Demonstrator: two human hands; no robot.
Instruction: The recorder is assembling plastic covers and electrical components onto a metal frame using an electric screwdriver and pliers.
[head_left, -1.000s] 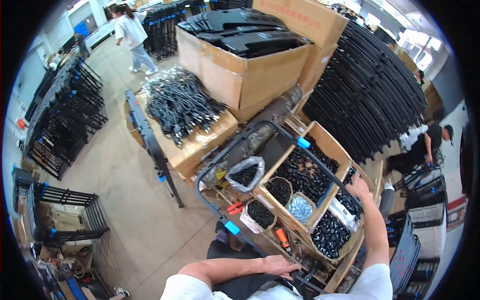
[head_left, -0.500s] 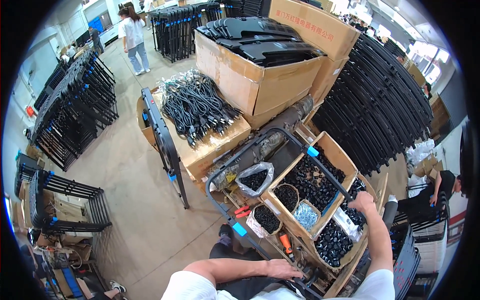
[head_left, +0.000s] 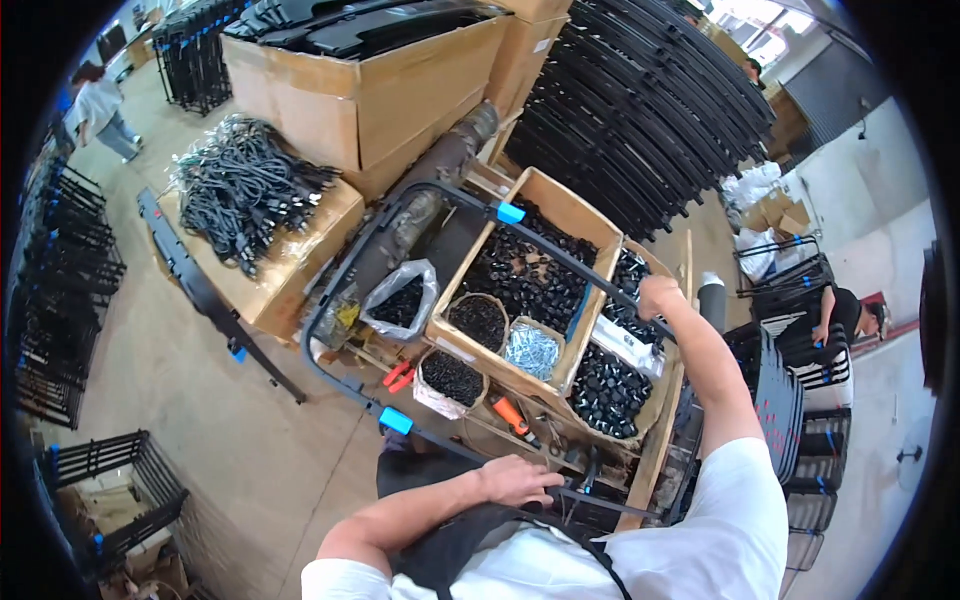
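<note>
A black tubular frame (head_left: 340, 262) with rounded corners and blue wrappings is held tilted across the parts boxes. My right hand (head_left: 659, 297) is closed round its far right tube. On the near tube, close to my body, lies my left hand (head_left: 518, 481), its fingers curled over the tube and partly hidden. Beneath the frame stands a wooden box (head_left: 608, 232) of black plastic parts. It also holds a small container of black screws (head_left: 477, 322) and one of silver screws (head_left: 531, 349). Black knob-like parts (head_left: 610, 392) fill the compartment below my right hand.
An orange-handled power screwdriver (head_left: 512, 412) and red-handled pliers (head_left: 399, 377) lie by the boxes. Bundled power cords (head_left: 245, 190) cover a carton at left, with a black panel (head_left: 205, 280) leaning against it. Stacked black frames (head_left: 650, 110) stand behind. A co-worker (head_left: 843, 312) is at right.
The view has swung right, so the surroundings appear shifted left. Both hands stay on the frame, which still lies over the boxes.
</note>
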